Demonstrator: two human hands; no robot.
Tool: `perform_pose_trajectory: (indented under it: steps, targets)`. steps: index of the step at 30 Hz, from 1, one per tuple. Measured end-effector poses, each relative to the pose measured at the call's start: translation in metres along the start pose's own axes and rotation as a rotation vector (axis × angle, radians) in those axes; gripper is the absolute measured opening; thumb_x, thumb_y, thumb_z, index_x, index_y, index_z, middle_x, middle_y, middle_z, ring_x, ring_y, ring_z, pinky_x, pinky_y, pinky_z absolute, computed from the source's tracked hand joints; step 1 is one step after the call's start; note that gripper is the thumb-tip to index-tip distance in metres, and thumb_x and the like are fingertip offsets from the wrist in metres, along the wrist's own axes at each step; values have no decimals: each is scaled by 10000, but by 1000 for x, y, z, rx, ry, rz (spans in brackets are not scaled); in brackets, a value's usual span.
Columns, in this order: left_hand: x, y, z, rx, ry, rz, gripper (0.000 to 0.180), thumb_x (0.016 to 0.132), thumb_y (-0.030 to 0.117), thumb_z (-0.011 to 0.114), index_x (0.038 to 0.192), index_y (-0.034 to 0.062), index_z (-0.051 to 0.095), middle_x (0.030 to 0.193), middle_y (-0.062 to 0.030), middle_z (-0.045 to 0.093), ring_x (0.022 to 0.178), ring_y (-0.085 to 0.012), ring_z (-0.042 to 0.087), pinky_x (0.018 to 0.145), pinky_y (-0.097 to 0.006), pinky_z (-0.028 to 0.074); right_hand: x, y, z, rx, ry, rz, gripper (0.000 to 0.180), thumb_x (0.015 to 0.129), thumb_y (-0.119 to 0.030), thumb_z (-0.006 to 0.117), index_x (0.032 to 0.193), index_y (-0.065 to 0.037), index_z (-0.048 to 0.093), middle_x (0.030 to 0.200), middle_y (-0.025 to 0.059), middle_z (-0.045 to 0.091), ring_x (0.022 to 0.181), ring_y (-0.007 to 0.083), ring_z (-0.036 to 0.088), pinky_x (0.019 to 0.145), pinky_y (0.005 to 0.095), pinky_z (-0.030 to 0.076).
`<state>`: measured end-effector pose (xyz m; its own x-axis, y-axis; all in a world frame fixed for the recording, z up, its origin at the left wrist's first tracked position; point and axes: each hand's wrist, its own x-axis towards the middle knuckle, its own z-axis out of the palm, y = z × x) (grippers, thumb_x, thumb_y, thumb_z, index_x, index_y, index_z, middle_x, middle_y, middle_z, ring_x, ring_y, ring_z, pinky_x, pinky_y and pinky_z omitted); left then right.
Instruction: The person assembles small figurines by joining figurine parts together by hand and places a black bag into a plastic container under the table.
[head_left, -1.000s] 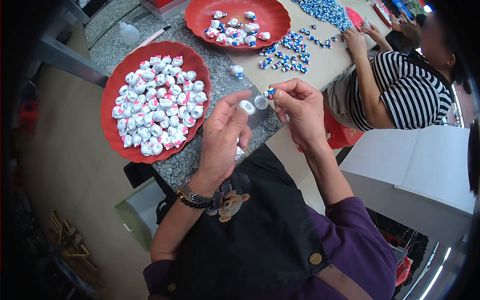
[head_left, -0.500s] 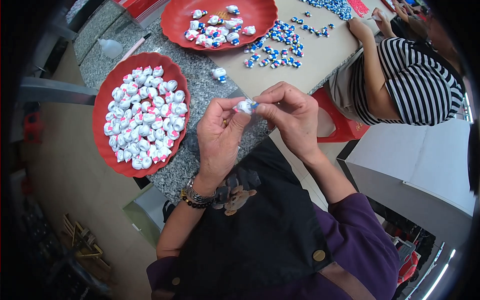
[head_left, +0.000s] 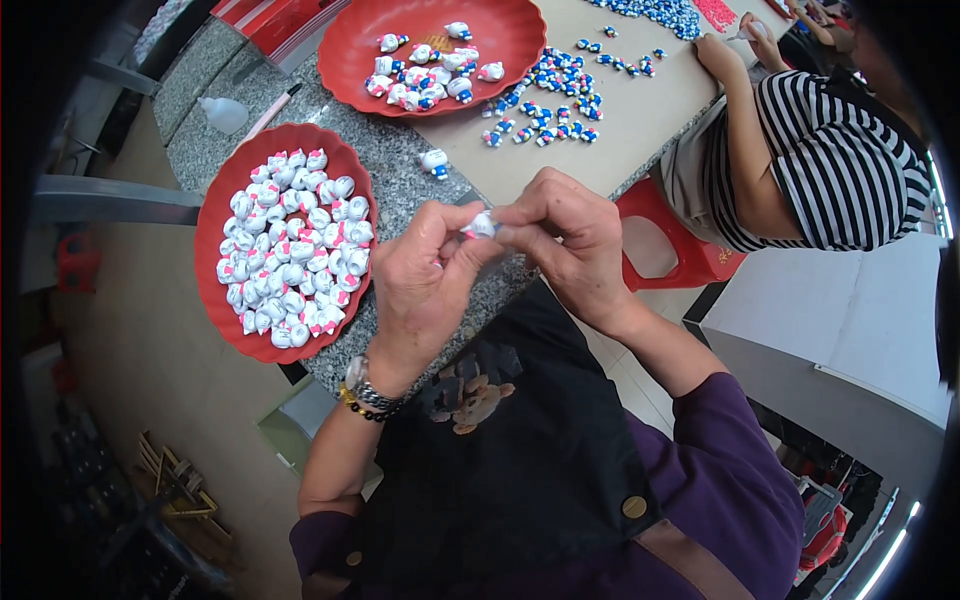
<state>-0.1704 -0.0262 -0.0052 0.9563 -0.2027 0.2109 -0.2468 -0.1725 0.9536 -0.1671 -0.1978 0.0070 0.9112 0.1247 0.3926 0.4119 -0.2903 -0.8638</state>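
My left hand [head_left: 425,290] and my right hand [head_left: 570,245] meet over the edge of the grey stone counter [head_left: 400,180], both pinching one small white figurine [head_left: 482,224] between the fingertips. A watch and a bead bracelet sit on my left wrist. To the left lies a red tray [head_left: 212,250] filled with several white and pink figurines [head_left: 295,250]. One loose figurine [head_left: 435,161] lies on the counter just beyond my hands.
A second red tray [head_left: 350,50] at the back holds several figurines with blue parts. Small blue pieces [head_left: 550,95] are scattered on a beige tabletop. A person in a striped shirt [head_left: 830,150] sits at the right on a red stool [head_left: 670,250]. A white bottle [head_left: 222,113] lies at the far left.
My hands have come together: a second ago they were apart with separate small pieces, now both close on one white figurine. The view has shifted slightly.
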Motion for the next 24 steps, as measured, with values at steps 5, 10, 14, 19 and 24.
perform_pose_trajectory:
  steps: [5,10,14,19,24]
  targets:
    - [25,13,-25,-179,-23,-218,215,897,38,683,1079,-42,600,944,-68,694,881,-82,644,766,-228,523,31,13,-11,-132,-14,-50,189,753,-42,742,939,-39,713,787,99,609,702,242,615,621,352,485]
    - [93,-10,-52,360,25,29,231,912,170,664,1051,-13,652,949,-75,709,757,-123,649,663,-251,486,52,55,0,-767,-122,-23,206,846,-133,686,1047,-96,716,941,101,635,815,285,659,686,383,522]
    - [135,-42,-54,677,33,164,281,824,253,699,909,-14,687,948,-206,688,885,-362,670,777,-429,524,47,72,9,-911,-220,-115,155,794,-84,620,941,-42,597,916,99,569,937,283,628,689,421,520]
    - [141,-50,-45,839,60,216,256,828,250,687,883,0,689,894,-204,679,871,-384,654,766,-479,516,38,73,6,-920,-161,-94,171,818,-45,570,983,-37,527,932,127,563,896,318,619,692,431,514]
    - [114,-13,-47,301,65,-25,402,857,348,702,1045,-7,710,840,-115,682,745,-203,657,629,-331,516,28,62,-7,-498,33,87,103,903,-59,575,1000,-25,577,758,140,607,720,316,638,652,412,503]
